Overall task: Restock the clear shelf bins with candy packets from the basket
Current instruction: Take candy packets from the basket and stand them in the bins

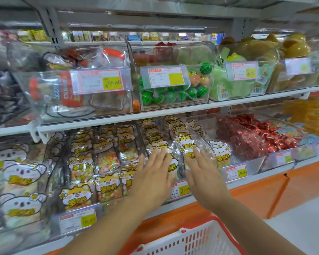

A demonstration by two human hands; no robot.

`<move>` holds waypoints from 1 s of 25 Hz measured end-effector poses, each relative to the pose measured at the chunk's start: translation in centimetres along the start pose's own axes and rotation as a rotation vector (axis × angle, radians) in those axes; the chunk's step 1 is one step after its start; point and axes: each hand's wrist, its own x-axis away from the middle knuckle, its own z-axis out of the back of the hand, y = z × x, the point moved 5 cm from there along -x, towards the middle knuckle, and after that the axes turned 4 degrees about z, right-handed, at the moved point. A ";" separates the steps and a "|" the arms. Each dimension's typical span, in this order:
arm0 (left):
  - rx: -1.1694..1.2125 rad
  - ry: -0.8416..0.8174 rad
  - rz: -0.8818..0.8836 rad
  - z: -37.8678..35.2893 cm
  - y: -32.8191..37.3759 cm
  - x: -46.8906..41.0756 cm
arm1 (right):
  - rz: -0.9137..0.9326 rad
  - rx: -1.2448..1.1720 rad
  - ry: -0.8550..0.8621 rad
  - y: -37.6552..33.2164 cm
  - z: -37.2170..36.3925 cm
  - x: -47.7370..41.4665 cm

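Candy packets [185, 141], clear-wrapped and labelled with a yellow cartoon animal, are stacked in rows inside a clear shelf bin [213, 153] on the lower shelf [261, 177], near the middle of the view. The left hand [153, 174] is laid flat on the front packets, fingers straight and slightly spread, with nothing grasped. The right hand [201, 173] is laid just beside it on the neighbouring packets, likewise released and flat. A red-and-yellow price tag [181, 189] is fixed to the bin front, between the two wrists. The basket [191, 242], white mesh with a red rim, is seen below the forearms at the bottom edge; its contents cannot be told. To the left, a further bin [75, 220] of similar packets is recorded; to the right, a bin of red-wrapped sweets [247, 138]. On the upper shelf [155, 116], a bin of green watermelon-patterned balls [162, 96] is held, with pale green packets [234, 87] to its right.
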 end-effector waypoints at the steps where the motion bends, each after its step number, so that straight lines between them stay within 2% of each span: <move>1: -0.040 -0.013 0.003 -0.4 0.1 0.1 | 0.001 -0.006 -0.038 -0.2 -0.6 -0.2; 3: -0.087 -0.020 0.011 -0.7 0.2 0.0 | 0.011 0.006 -0.128 -0.4 -1.9 -0.5; 5: -0.117 -0.032 0.020 -0.7 0.1 -0.2 | 0.032 -0.023 -0.134 -0.8 -1.9 -0.9; 9: 0.025 0.012 0.006 1.3 -0.3 -2.3 | 0.029 -0.049 0.114 0.3 0.9 -3.3; 13: 0.087 -0.014 -0.076 2.1 0.1 -8.5 | 0.072 0.103 -0.090 1.7 -0.3 -7.9; 19: 0.089 -0.250 -0.036 -0.9 -0.7 -13.8 | 0.184 0.301 -0.177 2.0 -2.2 -10.0; 21: 0.098 -0.305 -0.053 -1.3 -0.7 -14.0 | 0.178 0.302 -0.205 2.0 -2.5 -10.1; 23: 0.132 -0.263 -0.078 -0.3 -0.8 -14.1 | 0.163 0.247 -0.192 2.3 -2.0 -10.9; 25: 0.156 -0.110 -0.051 1.3 -1.7 -14.4 | 0.172 0.240 -0.130 2.9 -1.2 -12.8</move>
